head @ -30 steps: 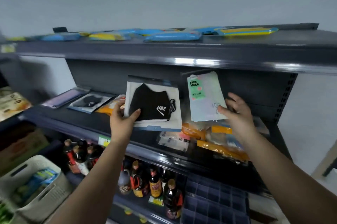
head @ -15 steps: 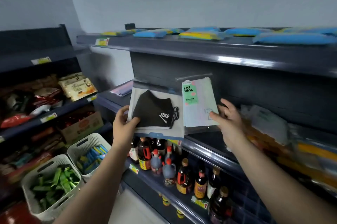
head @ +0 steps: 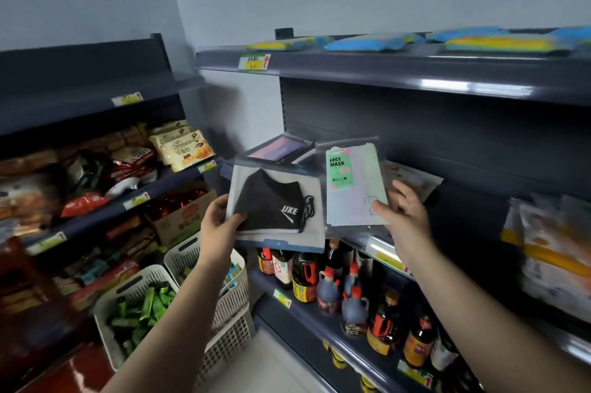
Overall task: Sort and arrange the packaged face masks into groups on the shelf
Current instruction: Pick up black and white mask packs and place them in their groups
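Observation:
My left hand (head: 219, 226) holds a clear packet with a black cloth mask (head: 271, 200) by its lower left corner. My right hand (head: 404, 216) grips a pale packet with a green FACE MASK label (head: 351, 184) at its lower right. Both packets are upright, side by side, in front of the middle shelf (head: 380, 248). Behind them on that shelf lies a packet of pink and purple masks (head: 276, 149). Another white packet (head: 412, 176) lies behind my right hand. Orange and white mask packets (head: 550, 242) are piled at the right end.
The top shelf (head: 383, 67) carries blue and yellow packs (head: 367, 42). Sauce bottles (head: 335, 284) stand on the shelf below. At left, a second rack holds snack bags (head: 179, 147). On the floor stand white baskets (head: 134, 306) with green items.
The view has swung left along the shelf. Both hands keep their packets and have moved with it toward the shelf's left end, where the pink and purple packet lies.

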A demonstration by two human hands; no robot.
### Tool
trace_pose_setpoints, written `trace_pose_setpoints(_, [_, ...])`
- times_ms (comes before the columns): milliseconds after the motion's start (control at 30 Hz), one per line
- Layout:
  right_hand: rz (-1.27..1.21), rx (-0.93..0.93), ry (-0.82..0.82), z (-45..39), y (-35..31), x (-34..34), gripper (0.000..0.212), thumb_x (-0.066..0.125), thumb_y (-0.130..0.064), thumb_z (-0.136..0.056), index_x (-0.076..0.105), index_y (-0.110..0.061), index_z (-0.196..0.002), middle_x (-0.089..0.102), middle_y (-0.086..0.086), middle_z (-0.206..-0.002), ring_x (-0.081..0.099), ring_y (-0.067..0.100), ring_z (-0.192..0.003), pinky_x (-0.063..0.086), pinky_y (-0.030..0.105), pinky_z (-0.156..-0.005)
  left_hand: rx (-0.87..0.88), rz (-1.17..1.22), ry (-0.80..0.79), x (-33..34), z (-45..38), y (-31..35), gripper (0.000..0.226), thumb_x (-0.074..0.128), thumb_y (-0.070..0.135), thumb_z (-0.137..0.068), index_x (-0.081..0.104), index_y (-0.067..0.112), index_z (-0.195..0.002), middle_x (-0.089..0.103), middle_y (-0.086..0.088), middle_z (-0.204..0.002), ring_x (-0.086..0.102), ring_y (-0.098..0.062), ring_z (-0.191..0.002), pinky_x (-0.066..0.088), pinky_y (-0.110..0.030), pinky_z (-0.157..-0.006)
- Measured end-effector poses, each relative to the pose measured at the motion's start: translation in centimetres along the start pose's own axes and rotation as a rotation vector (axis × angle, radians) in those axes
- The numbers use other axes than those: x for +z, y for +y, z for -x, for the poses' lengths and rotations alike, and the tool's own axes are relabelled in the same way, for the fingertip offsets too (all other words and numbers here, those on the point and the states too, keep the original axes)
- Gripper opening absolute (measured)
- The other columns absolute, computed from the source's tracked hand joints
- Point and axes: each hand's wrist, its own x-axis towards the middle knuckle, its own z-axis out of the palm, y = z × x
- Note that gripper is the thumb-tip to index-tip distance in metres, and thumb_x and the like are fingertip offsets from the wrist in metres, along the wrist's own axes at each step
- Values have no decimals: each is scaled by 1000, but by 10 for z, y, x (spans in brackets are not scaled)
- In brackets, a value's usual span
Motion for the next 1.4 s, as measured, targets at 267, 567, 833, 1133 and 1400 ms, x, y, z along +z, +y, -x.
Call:
trace_pose_setpoints(267, [-55,16,46,-61,12,35,65,65,8,-80,41,-13,-136,59,8,-126,59,23,-112,47,44,-100,-35,-15,-50,16,-65,-24,31,60,-4,-84,57,16,-106,62,0,-97,58,-13,-86,46,-21,-71])
trace_pose_setpoints(567, [-50,13,62,-142,32,56,66,62,10,-81,36,-7,-139,56,5,-118,56,16,-104,47,23,-80,-97,-45,-150,59,-161,-50,26,61,6,-88,56,17,-111,61,-7,-104,61,-21,-88,51,-36,-75])
trace_pose_setpoints(833, [1,10,194,-178,42,51,66,65,8,-80,39,-10,-138,56,9,-128,56,24,-116,46,41,-100,-173,-16,-215,97,-224,-59,33,60,12,-90,54,10,-123,63,-11,-103,63,-26,-90,55,-42,-77])
trace_pose_setpoints(1133, [66,-19,364,-187,33,56,63,64,6,-82,38,-7,-137,60,8,-117,59,20,-102,48,32,-88,-277,-75,-386,144,-281,-77,34,60,11,-90,52,11,-124,60,1,-84,58,-11,-65,43,-25,-54])
trace_pose_setpoints(1400, [30,-32,485,-181,35,70,29,48,11,-90,41,-9,-110,44,-7,-62,46,-1,-60,36,12,-85,-177,-324,-687,158,-320,-100,60,71,-11,-73,48,-4,-129,60,-18,-120,55,-21,-97,52,-17,-58])
